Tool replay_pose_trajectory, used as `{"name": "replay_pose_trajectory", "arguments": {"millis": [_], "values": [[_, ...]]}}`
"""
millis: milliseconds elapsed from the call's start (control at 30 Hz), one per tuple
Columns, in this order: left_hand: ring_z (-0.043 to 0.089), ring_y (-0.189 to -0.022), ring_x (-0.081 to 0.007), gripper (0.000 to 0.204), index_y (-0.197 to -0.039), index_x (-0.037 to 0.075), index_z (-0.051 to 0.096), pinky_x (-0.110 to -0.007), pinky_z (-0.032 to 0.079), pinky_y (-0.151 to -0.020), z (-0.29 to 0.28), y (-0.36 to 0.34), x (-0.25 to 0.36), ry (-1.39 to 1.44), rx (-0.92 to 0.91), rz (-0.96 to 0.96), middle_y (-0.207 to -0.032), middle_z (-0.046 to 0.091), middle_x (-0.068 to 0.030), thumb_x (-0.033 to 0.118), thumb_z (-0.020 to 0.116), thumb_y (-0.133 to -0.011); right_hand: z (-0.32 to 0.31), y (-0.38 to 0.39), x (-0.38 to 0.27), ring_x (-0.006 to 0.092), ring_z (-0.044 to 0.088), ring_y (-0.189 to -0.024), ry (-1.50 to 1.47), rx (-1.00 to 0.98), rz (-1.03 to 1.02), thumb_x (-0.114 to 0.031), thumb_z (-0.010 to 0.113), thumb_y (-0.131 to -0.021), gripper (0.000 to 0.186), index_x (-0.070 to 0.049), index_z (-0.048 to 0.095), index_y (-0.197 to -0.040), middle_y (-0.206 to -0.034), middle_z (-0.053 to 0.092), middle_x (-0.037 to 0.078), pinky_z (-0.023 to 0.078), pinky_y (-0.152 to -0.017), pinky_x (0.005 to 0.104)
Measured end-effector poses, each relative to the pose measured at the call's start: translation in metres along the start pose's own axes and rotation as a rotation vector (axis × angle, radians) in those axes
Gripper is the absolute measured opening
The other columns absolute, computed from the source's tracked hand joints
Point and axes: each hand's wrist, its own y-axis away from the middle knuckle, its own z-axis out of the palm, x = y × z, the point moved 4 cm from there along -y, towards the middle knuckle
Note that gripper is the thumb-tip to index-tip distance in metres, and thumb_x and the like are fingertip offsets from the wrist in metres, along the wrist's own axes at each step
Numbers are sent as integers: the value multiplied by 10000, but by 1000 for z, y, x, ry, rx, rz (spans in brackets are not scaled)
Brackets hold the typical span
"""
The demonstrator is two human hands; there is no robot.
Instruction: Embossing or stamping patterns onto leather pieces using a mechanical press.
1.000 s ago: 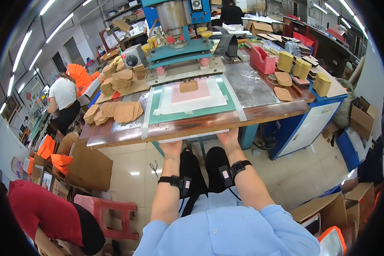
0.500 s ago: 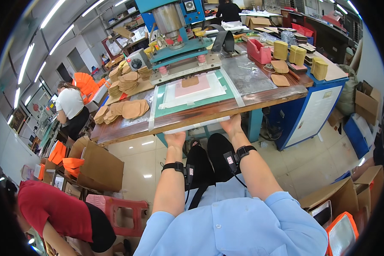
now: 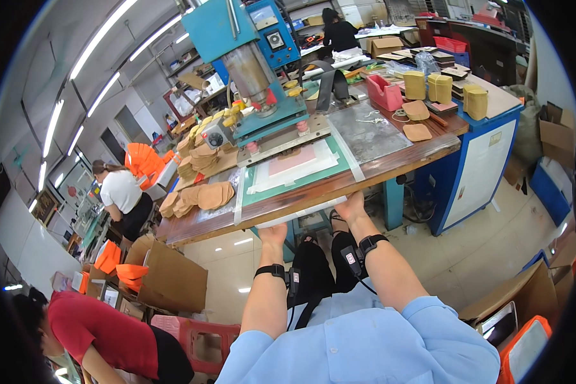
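My left hand (image 3: 273, 232) and my right hand (image 3: 350, 205) grip a long white bar (image 3: 304, 210) under the front edge of the wooden table (image 3: 289, 203), palms upward, fingertips partly hidden. On the tabletop above them lies a green mat (image 3: 260, 193) with white taped sheets and a pink sheet (image 3: 288, 168). A brown piece on the pink sheet is mostly hidden by the metal plate of the teal press (image 3: 269, 123).
Tan cut pieces (image 3: 214, 195) are stacked left, yellow stacks (image 3: 440, 89) and a pink holder (image 3: 384, 94) right. A blue cabinet (image 3: 473, 176) stands right. Co-workers (image 3: 102, 329) (image 3: 121, 195) (image 3: 339, 35) work around. Cardboard boxes (image 3: 173, 275) and a red stool (image 3: 201, 339) are lower left.
My view has shifted and tilted, showing more of the press. The brown piece on the pink sheet is more hidden under the plate. Both hands stay at the white bar.
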Motion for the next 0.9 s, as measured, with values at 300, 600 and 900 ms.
{"name": "replay_pose_trajectory", "arguments": {"millis": [300,600,900], "values": [[419,-1254,-287,437,-1300,80,444,-487,338,-1047,-8,-7,1,7,-23,-11,-1345,463,-94,336,334,-964,-5,-8,-1,295,396,-1245,-9,-49,-1,-380,291,-971,498,-56,368,-1342,-1374,384,125,337,-1033,466],[427,-1247,-285,435,-1294,83,451,-484,345,-1043,-11,-11,1,17,-77,-1,-1340,467,-93,341,330,-965,-5,-7,-2,301,423,-1223,-7,-26,15,-376,281,-970,496,-52,378,-1332,-1357,406,133,357,-1018,468],[430,-1246,-277,433,-1294,86,453,-467,348,-1043,-3,-6,-1,-23,-64,-13,-1332,477,-85,338,325,-966,-5,-6,-2,291,440,-1210,-11,18,3,-350,292,-971,466,-55,395,-1317,-1339,433,120,357,-1021,465]]}}
